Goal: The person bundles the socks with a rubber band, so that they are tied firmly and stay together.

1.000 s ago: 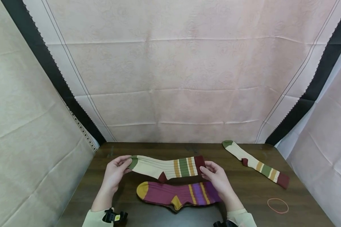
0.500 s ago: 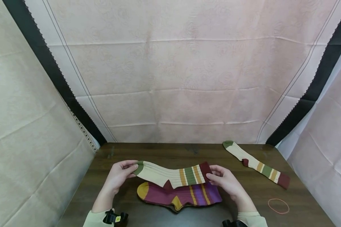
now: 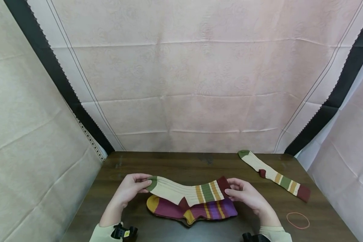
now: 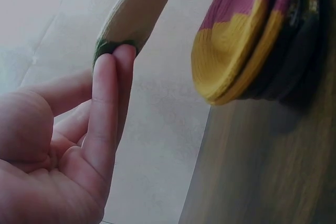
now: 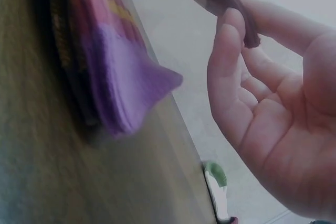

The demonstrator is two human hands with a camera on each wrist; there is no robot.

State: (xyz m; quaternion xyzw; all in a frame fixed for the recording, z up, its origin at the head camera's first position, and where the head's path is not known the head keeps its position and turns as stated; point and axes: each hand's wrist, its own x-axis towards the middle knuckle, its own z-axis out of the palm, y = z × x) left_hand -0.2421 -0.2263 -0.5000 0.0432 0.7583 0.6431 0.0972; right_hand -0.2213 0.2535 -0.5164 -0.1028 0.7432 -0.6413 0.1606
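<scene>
I'm watching the left hand [image 3: 128, 190] pinch the green toe [image 3: 152, 184] and the right hand [image 3: 249, 196] pinch the maroon cuff [image 3: 223, 186]; the cream sock [image 3: 176, 191] hangs between them, just above the purple socks [image 3: 168, 209] stacked on the brown table [image 3: 175, 164].

Booth-like workspace, cloth walls [image 3: 199, 80] (black strips [image 3: 59, 80] between), wooden tabletop [image 3: 181, 164]

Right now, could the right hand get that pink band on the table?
Probably yes, once it lets go: the right hand pinches a cream sock by its cuff. The pink band lies on the table to that hand's right, with nothing on top and no sock between.
</scene>
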